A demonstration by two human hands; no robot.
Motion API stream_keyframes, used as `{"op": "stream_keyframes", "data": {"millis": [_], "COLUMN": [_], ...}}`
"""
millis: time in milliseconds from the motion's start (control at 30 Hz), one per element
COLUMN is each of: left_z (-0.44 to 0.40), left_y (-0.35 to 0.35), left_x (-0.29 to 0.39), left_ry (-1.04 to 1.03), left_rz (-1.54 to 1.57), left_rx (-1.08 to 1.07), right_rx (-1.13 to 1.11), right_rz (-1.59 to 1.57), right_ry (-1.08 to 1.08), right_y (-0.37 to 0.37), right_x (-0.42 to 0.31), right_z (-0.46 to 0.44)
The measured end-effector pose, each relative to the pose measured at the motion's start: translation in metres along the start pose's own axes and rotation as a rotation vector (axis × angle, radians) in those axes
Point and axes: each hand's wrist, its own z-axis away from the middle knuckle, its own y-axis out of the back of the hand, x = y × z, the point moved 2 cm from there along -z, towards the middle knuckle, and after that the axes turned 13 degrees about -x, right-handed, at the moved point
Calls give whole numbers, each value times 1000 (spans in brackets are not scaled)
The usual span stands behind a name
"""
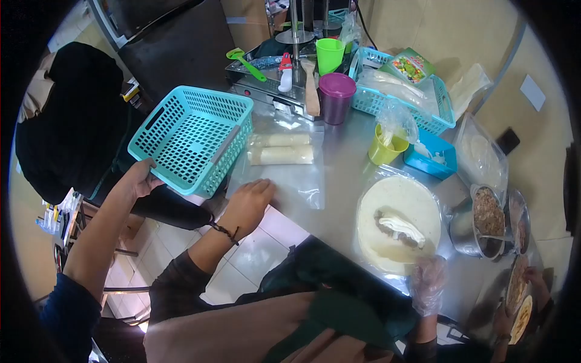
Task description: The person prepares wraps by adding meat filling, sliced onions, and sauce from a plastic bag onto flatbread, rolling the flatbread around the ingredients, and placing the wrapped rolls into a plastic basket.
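Bag of clear, flat plastic (293,184) on the shiny steel table (342,166), my bare left hand (248,202) at its near edge.
Two pale, cylindrical rolls (281,155) lie in its far half. My left fingers lie close together; whether they pinch the plastic I cannot tell. Crowding its left side, a turquoise, perforated plastic basket (209,103) is held by another person's bare hand (145,177). Beyond the rolls stands a purple, lidded plastic tumbler (336,103). To the right, a round, cream-coloured flatbread (396,199) bears white and brown filling (401,232); my right hand, in a clear plastic glove (428,279), is at its near edge, fingers too blurred to read. A yellow-green plastic cup (386,149) stands behind it.
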Motion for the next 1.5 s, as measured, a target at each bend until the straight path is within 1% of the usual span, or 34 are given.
{"op": "stream_keyframes", "data": {"millis": [33,100,167,200,233,300,333,400,467,533,600,667,700,767,800,833,867,900,967,1000,1033,1067,1100,1167,1200,1267,1333,1367,1400,1433,1467,1500], "left_z": [-1,-11,-29,-38,-47,-53,-53,-49,-39,-25,-16,-12,-13,-9,-6,0,8,15,22,20,17,15,12,8,6,3,3,3,4,6,8,10], "left_y": [14,54,76,82,86,80,76,71,70,52,44,43,49,68,71,70,70,70,80,79,79,75,71,61,56,52,48,45,43,41,39,37], "left_x": [5,21,35,41,46,62,71,86,95,103,104,105,104,99,91,80,67,55,38,30,23,16,12,4,2,3,1,-1,-1,-1,-2,-3], "left_ry": [-39,-106,-194,-258,-318,-364,-373,-406,-390,-441,-478,-439,-428,-574,-572,-558,-515,-478,-273,-167,-62,8,3,75,79,63,42,29,36,37,86,78], "left_rz": [101,149,205,222,231,251,262,271,449,486,515,527,525,621,662,662,612,557,405,359,312,335,346,360,408,386,367,362,378,394,377,351], "left_rx": [34,62,99,32,-31,-38,-97,-161,-23,-2,20,-71,-59,116,156,164,326,485,644,674,702,694,700,623,580,608,669,704,709,716,710,766], "right_rx": [-7,-5,-6,-51,-37,-14,-16,288,178,170,292,166,169,-406,-405,-392,-383,-385,1,-1,27,57,56,82,76,-87,-26,-117,-74,-105,-139,-219], "right_rz": [-4,19,16,-16,3,19,-235,-1041,-134,-220,10,71,71,390,389,475,565,571,402,415,407,400,413,512,516,533,454,474,491,333,183,78], "right_ry": [-12,-60,6,19,-6,-12,-60,-259,-135,-135,113,157,173,46,66,105,139,142,284,273,216,162,159,326,331,203,301,298,282,171,51,18], "right_y": [0,2,2,4,12,38,54,34,96,100,81,46,37,13,10,10,10,11,25,33,47,62,74,95,109,143,168,183,194,206,216,229], "right_x": [-1,-1,0,1,-1,-10,-5,24,11,17,35,52,60,71,74,78,86,96,115,122,123,123,121,111,105,82,65,57,43,45,43,22], "right_z": [0,1,2,1,0,-11,-21,-39,-110,-176,-240,-290,-309,-343,-354,-362,-368,-377,-395,-407,-421,-432,-440,-452,-457,-465,-458,-463,-457,-459,-465,-469]}}
